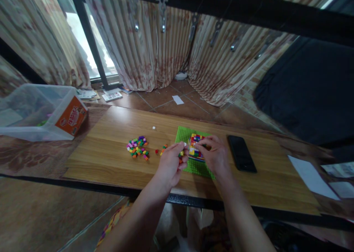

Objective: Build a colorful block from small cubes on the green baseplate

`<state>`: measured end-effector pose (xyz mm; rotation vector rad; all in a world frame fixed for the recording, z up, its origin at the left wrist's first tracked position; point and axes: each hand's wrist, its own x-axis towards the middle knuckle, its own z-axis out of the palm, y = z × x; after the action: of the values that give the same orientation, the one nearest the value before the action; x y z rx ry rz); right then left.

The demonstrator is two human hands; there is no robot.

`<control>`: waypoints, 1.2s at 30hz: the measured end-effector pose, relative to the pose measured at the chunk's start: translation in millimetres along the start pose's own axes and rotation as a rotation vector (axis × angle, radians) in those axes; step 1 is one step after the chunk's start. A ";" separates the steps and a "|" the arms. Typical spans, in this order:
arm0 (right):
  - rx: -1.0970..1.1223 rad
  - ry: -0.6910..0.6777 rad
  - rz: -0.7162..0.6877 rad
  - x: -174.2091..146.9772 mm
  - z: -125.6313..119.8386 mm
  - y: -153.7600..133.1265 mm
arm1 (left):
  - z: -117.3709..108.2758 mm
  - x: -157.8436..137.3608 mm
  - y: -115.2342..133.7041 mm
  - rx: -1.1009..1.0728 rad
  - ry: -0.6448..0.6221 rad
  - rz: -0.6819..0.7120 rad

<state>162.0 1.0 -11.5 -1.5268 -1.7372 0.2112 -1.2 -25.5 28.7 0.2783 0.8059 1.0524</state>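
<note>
A multicoloured toy-brick build (196,153) stands on a green studded baseplate (181,134). To its left, my left hand (173,160) is closed, with a small white toy brick (185,144) at its thumb tip. Yellow and orange bits show beside those fingers; whether they are held too I cannot tell. Over the right side of the build, my right hand (215,153) is closed in a pinch with its fingertips at the top bricks. What lies between them is hidden. Several loose orange and green bricks (164,148) lie just left of my left hand.
A pile of small coloured bricks (137,147) lies on the wooden tabletop (105,148), with a lone white brick (154,127) behind it. A black phone (242,153) is right of the baseplate. A clear plastic bin (62,108) stands far left; white paper (312,176) lies at right.
</note>
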 end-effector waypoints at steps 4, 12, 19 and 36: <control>0.005 0.025 -0.014 -3.5 -3.1 -2.6 | -0.3 1.6 -2.7 0.029 0.013 -0.003; 0.327 -0.103 -0.050 -8.0 -18.2 -24.4 | 1.3 3.1 -5.6 0.049 -0.044 -0.027; 0.442 -0.129 -0.023 -8.9 -15.3 -28.9 | 2.5 3.2 -8.5 0.063 -0.137 -0.064; 0.194 -0.066 0.130 -0.8 -17.9 11.4 | 2.7 3.8 0.1 0.006 0.003 -0.046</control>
<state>182.3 -3.4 -6.7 -1.5050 -1.6171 0.4869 1.5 -21.7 28.9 0.2623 0.8150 1.0073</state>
